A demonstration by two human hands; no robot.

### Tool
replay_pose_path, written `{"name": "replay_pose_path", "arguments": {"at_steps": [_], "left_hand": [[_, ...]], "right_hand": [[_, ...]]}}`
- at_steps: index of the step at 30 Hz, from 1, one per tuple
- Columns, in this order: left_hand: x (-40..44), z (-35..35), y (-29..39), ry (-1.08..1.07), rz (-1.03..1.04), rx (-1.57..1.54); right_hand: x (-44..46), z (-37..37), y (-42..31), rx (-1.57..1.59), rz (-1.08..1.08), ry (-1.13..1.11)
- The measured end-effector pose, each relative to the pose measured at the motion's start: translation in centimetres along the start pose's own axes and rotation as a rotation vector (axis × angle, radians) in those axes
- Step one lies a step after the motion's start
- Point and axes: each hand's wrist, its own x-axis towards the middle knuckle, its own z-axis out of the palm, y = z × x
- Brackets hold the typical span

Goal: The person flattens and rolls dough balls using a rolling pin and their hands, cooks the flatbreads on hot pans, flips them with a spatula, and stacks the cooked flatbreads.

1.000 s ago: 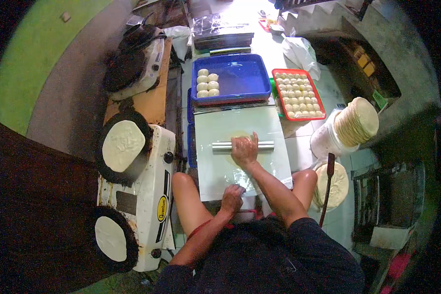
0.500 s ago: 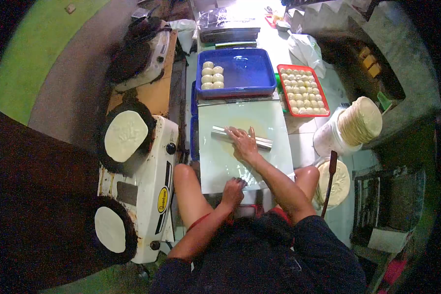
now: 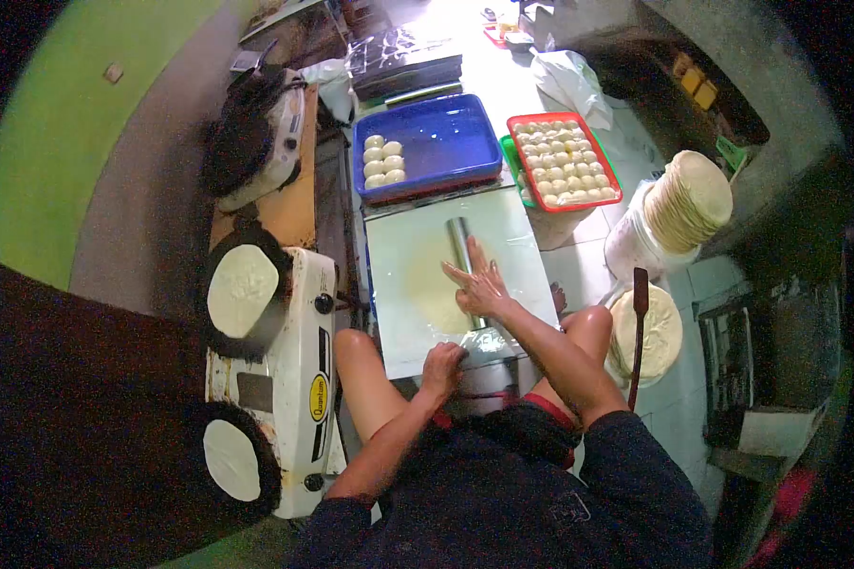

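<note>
A metal rolling pin (image 3: 458, 232) lies nearly lengthwise on a pale board (image 3: 389, 332). My right hand (image 3: 482, 287) rests on the pin with fingers stretched and spread, thumb out to the left. Under and left of the pin is a thin, flattened round of dough (image 3: 427, 284), faint against the board. Shiny clear plastic sheet (image 3: 489, 347) shows at the board's near edge. There my left hand (image 3: 443, 368) is closed, its fingertips at the sheet's edge, partly hidden.
Beyond the board stands a blue tray (image 3: 446, 180) with several dough balls. A red tray (image 3: 609, 197) of dough balls is at right, near a stack of flatbreads (image 3: 693, 199). On the left, a white stove (image 3: 299, 379) carries two dark pans with dough rounds.
My right hand has turned the rolling pin from crosswise to nearly lengthwise on the board. My left hand stays at the near edge. The view has tilted slightly.
</note>
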Motion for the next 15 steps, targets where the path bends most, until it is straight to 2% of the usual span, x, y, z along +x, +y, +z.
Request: {"name": "replay_pose_path", "arguments": {"at_steps": [2, 5, 6, 9, 10, 13, 14, 15], "left_hand": [[0.2, 0.0, 0.3, 0.042, 0.012, -0.013], [0.3, 0.4, -0.2, 0.047, 0.004, -0.024], [0.1, 0.7, -0.2, 0.037, -0.008, -0.029], [0.3, -0.5, 0.8, 0.056, -0.016, -0.062], [0.4, -1.0, 0.7, 0.005, -0.02, -0.09], [0.5, -0.4, -0.6, -0.07, -0.021, -0.179], [0.4, -0.3, -1.2, -0.148, -0.139, -0.284], [1.2, -1.0, -1.0, -0.063, -0.062, -0.21]], "right_hand": [[1.2, 1.8, 1.3, -0.066, -0.024, 0.085], [1.7, -1.0, -0.3, -0.218, -0.059, -0.016], [2.3, 0.6, 0.3, -0.294, -0.122, 0.123], [4.1, 1.9, 0.9, -0.272, -0.194, 0.259], [4.8, 2.2, 1.2, -0.251, -0.236, 0.36], [7.5, 2.4, 1.5, -0.229, -0.29, 0.414], [8.5, 2.4, 1.4, -0.251, -0.269, 0.382], [10.0, 2.1, 1.2, -0.238, -0.255, 0.363]]}}
